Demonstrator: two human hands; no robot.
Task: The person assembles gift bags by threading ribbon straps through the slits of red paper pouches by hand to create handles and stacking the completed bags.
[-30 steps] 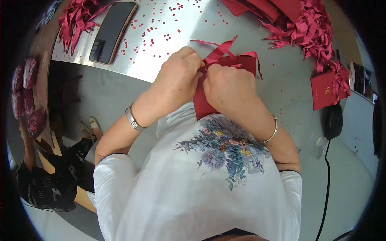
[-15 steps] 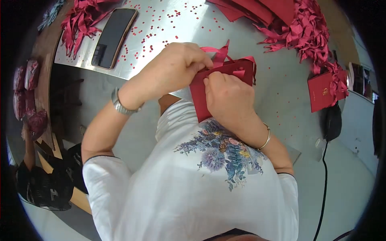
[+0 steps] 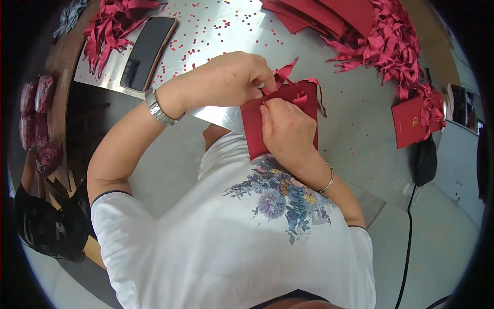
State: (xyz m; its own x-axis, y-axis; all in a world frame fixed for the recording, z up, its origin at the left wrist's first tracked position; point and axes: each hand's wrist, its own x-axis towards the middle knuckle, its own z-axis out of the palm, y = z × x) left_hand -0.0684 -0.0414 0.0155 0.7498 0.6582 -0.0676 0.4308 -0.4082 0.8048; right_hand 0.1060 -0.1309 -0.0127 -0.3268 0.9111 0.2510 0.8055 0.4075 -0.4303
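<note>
Head view: we see the left hand (image 3: 231, 80) pinching the red ribbon (image 3: 284, 80) at the top of a small red paper bag (image 3: 280, 121), grip closed on it; the right hand (image 3: 288, 131) lies over the bag's front, fingers curled on its upper edge, gripping it; the bag sits at the near edge of the metal table (image 3: 355, 123); red confetti dots (image 3: 206, 31) scattered; a dark phone (image 3: 148, 51) far left beside a ribbon pile (image 3: 110, 26); more ribbons (image 3: 396, 46) and a flat red bag (image 3: 414, 121) right.
</note>
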